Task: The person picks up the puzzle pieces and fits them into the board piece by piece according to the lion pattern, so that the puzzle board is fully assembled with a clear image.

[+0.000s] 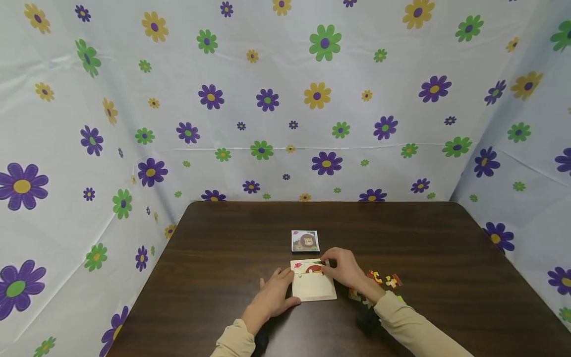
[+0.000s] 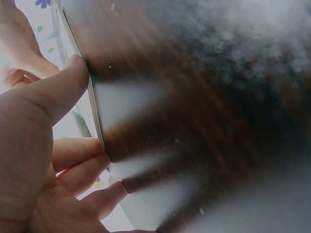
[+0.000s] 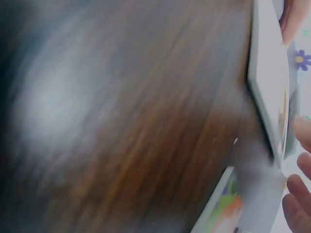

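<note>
A pale wooden puzzle board (image 1: 314, 288) lies in the middle of the table, with picture pieces along its far row. My left hand (image 1: 274, 293) rests at the board's left side; its spread fingers and thumb touch the edge, as the left wrist view shows (image 2: 73, 97). Over the far right corner, my right hand (image 1: 344, 267) pinches a puzzle piece at the end of that row, mostly covered by the fingers. In the right wrist view, curled fingers (image 3: 297, 204) show just past the board (image 3: 267, 73).
Beyond the board lies a square lion picture card (image 1: 305, 241). Loose puzzle pieces (image 1: 393, 281) are scattered right of the board, partly under the right forearm. The dark wooden table (image 1: 214, 248) is bordered by a flowered cloth (image 1: 285, 114) at the back and sides.
</note>
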`<state>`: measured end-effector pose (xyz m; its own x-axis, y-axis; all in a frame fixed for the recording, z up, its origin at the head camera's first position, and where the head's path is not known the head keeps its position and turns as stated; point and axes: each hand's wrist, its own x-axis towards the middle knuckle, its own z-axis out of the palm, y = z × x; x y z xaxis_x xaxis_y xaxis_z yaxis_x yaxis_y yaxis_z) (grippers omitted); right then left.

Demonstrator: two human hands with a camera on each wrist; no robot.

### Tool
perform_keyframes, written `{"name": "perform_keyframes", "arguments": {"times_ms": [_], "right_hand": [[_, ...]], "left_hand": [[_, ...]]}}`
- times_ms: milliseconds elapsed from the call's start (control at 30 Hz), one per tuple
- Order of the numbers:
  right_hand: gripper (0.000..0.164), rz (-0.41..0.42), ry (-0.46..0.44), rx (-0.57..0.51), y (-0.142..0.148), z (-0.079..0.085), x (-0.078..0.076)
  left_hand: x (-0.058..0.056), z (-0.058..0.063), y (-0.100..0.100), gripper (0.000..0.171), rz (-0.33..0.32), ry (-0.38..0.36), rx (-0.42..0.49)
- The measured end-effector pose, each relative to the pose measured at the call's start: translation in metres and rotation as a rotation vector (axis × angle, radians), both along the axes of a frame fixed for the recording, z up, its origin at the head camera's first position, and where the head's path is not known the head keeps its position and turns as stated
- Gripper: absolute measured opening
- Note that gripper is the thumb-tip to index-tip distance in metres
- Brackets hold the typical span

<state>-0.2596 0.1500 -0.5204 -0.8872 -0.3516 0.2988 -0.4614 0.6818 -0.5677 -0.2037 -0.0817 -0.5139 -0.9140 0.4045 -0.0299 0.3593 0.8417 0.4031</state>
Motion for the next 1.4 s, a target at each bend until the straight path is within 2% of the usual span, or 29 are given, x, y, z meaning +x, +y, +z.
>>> {"name": "perform_keyframes", "arguments": {"times_ms": [67, 233, 333, 800, 900, 967, 1167, 1400], "right_hand": [[0.015, 0.051, -0.021, 0.019, 0.003, -0.002, 0.000], [0.016, 0.088, -0.015, 0.075, 0.004, -0.009, 0.000], [0.014, 0.098, 0.026, 0.082, 0.002, -0.010, -0.003], [0.012, 0.114, 0.074, 0.076, -0.001, -0.010, 0.002], [0.010, 0.107, 0.042, 0.046, -0.001, -0.009, 0.001], [0.011, 0.096, -0.010, 0.005, 0.001, -0.005, 0.001], [0.021, 0.022, -0.112, -0.103, 0.028, 0.011, -0.004], [0.024, 0.067, -0.137, 0.015, 0.073, 0.017, -0.008]], "left_hand": [[0.000, 0.001, -0.001, 0.064, 0.001, 0.000, -0.006], [0.002, 0.003, -0.001, 0.065, 0.000, -0.010, -0.002], [0.001, 0.003, -0.001, 0.063, 0.001, -0.001, 0.006], [0.000, -0.001, 0.000, 0.062, 0.002, 0.016, 0.015], [0.000, -0.002, -0.001, 0.063, 0.003, 0.021, 0.014], [0.000, -0.002, -0.002, 0.063, 0.005, 0.017, 0.015], [0.000, -0.002, -0.002, 0.064, 0.002, 0.023, 0.012], [0.000, 0.000, -0.002, 0.062, 0.002, 0.021, 0.012]]}}
